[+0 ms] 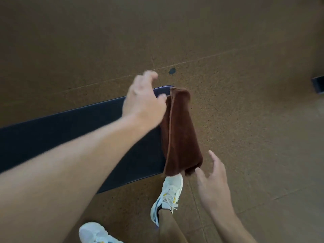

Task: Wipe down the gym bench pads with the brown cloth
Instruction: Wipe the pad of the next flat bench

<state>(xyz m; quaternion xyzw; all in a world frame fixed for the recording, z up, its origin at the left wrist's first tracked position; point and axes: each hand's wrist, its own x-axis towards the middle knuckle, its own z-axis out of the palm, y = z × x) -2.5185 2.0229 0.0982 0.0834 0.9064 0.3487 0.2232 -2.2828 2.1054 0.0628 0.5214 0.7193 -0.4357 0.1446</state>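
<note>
A dark navy bench pad point(73, 130) runs from the left edge to the middle of the view. The brown cloth point(180, 132) lies folded across its right end, draped over the edge. My left hand point(143, 100) hovers over the pad's far corner with fingers spread, its fingertips touching the cloth's left hem; no clear grasp shows. My right hand point(213, 179) is open at the cloth's near right corner, the thumb tip brushing the fabric.
Speckled brown rubber floor point(245, 85) surrounds the bench, with a dark spot point(172, 71) beyond the pad. My two white sneakers point(168, 195) stand under the bench's near edge. A dark object point(318, 85) sits at the right edge.
</note>
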